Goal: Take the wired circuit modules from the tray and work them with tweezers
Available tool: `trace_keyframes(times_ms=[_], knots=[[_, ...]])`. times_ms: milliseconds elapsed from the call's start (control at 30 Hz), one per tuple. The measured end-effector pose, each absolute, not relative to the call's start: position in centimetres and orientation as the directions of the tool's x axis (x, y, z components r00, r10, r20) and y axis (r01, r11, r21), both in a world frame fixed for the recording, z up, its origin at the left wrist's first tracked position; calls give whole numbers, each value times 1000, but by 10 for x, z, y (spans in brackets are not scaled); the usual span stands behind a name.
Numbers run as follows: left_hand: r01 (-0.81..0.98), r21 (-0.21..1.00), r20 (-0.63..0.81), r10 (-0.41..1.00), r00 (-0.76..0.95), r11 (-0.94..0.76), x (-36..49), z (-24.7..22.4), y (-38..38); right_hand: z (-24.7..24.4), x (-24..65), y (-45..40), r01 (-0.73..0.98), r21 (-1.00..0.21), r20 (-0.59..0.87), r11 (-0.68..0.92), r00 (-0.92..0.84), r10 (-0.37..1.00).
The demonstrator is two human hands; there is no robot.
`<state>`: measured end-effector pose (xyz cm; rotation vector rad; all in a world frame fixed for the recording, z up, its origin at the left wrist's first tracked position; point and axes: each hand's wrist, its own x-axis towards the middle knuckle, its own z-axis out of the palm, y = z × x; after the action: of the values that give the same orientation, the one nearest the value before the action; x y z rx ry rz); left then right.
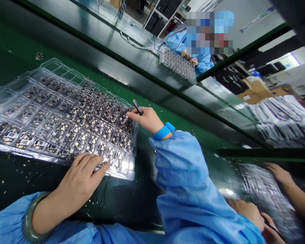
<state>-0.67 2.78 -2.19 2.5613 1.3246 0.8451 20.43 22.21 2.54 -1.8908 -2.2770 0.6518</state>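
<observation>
Our left hand [77,184] lay open, its fingers resting on the clear tray [135,149] of boards [63,127] just ahead of it. Our right hand [144,119] pinched a black tool [137,107] above the tray's corner. A slip could have scratched boards or jolted them from their pockets; specks on the green mat [132,203] beside the tray could have got in.

Nothing can be read anywhere in view. The circuit boards [73,125] lying in the clear plastic tray [51,64] carry tiny printed markings, too small to make out. The white labels [248,98] on the cardboard boxes [256,86] in the background are blurred, and so is the long strip of a sign [258,19] on the far wall, which shows faint colour but no legible letters
</observation>
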Motion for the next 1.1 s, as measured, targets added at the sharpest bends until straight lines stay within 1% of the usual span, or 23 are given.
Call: trace_keyframes(times_ms=[67,133,233,300,367,433,500,567,700,800,867,1000,1100], knots=[[707,367,412,787,459,-604,-7,-21,28,26,202,225,933,-326,-213,152,-229,950],[703,372,410,786,462,-607,-8,-21,29,30,200,225,954,-245,-185,172,-220,958],[694,383,412,785,463,-610,-9,-21,27,44,194,227,980,-96,-75,174,-182,980],[679,403,423,783,456,-613,-11,-22,26,55,184,237,981,-70,30,178,-177,984],[657,430,451,778,438,-619,-12,-21,25,60,164,257,970,-96,122,224,-212,970],[639,453,481,774,411,-621,-14,-20,25,58,135,285,944,-98,153,315,-299,942],[632,473,506,776,376,-614,-18,-19,27,48,98,317,906,-80,110,415,-406,907],[641,490,512,790,337,-591,-23,-18,30,34,60,347,881,-99,45,463,-461,886],[642,515,490,810,323,-568,-34,-17,35,4,6,387,892,-191,-81,410,-431,899],[619,519,479,801,359,-589,-39,-17,37,-15,-8,397,889,-238,-154,391,-432,889],[616,524,474,803,361,-587,-39,-18,38,-21,-8,399,889,-269,-176,372,-425,888],[605,542,465,808,362,-583,-39,-18,37,-14,-1,400,876,-339,-148,344,-410,900],[590,551,467,804,369,-591,-39,-17,38,6,20,401,846,-415,-57,335,-392,918]])
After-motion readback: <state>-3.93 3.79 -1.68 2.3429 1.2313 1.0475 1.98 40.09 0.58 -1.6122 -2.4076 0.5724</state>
